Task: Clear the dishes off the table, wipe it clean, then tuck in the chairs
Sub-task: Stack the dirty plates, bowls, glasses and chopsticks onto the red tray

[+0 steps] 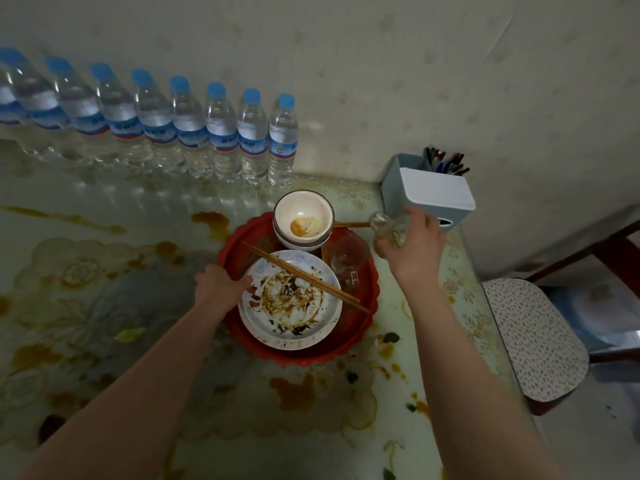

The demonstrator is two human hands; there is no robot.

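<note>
A red tray [360, 336] sits on the table near its right edge. On it lie stacked dirty plates [294, 327] with chopsticks [304, 277] across them, stacked white bowls [303, 220] behind, and a clear glass [349, 256] at the right. My left hand [220, 285] grips the tray's left rim beside the plates. My right hand [412, 240] hovers just right of the tray, closed around a second clear glass [389, 228] held above the table.
The table [104, 271] has a floral cover smeared with orange sauce stains and bits of food. A row of several water bottles [221, 133] lines the wall. A blue-and-white tissue box with pens [429, 192] stands at the back right. A cushioned chair [533, 337] is at the right.
</note>
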